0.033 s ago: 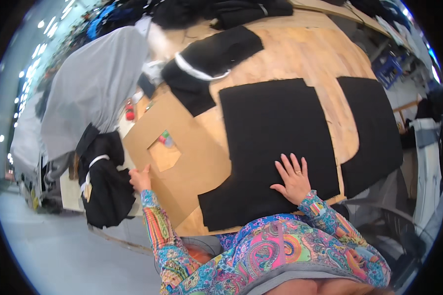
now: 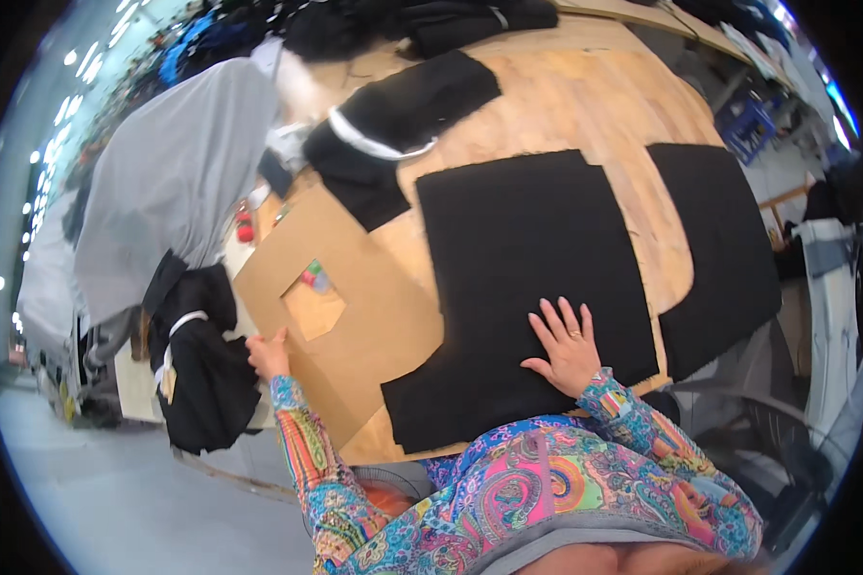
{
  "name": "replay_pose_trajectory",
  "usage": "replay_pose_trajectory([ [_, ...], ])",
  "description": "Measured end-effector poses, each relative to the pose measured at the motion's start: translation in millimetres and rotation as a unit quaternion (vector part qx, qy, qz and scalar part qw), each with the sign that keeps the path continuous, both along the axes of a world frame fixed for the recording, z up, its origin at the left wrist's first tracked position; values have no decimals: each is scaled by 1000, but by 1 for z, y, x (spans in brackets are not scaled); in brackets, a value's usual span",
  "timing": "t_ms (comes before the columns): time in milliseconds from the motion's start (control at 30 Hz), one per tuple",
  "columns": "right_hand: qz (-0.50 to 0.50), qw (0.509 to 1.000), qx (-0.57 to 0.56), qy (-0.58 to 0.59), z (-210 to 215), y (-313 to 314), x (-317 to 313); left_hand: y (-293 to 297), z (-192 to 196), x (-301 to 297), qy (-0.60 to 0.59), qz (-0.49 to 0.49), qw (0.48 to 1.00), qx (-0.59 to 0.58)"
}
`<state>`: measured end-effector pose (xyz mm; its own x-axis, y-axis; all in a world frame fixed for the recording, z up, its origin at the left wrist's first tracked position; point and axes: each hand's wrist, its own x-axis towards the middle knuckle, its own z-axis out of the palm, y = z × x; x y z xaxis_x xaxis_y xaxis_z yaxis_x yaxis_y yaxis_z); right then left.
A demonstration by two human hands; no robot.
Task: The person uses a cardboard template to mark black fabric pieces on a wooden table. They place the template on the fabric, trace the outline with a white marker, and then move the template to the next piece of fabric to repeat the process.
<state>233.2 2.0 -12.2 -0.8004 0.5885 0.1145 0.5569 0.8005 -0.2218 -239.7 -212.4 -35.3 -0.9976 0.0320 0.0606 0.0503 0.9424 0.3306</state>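
On the wooden table, the right hand lies flat, fingers spread, on a black fabric piece. The left hand grips the brown cardboard pattern edge; its fingers are mostly hidden.

Right hand flat on black fabric panel (fingers spread), left hand at cardboard pattern edge.

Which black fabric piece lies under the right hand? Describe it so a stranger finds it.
On the wooden table, look at the middle black fabric piece. The right hand lies flat on its near edge. Unlike its neighbours, it partly overlaps the brown cardboard pattern.
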Motion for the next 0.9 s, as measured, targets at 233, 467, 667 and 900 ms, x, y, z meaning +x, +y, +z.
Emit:
replay_pose_trajectory([
  [233, -7, 1000, -10, 13, -5, 0, 2, -41, -37, -71, 42, -60, 939, 335],
  [467, -16, 999, -44, 24, -6, 2, 9, 1, 150, 38, 252, -332, 853, 315],
  [667, -36, 946, -219, 236, 27, 36, 14, 1, 289, 121, 339, -324, 777, 419],
  [900, -57, 822, -418, 383, 60, 65, 39, 76, 275, 133, -9, -280, 802, 527],
])
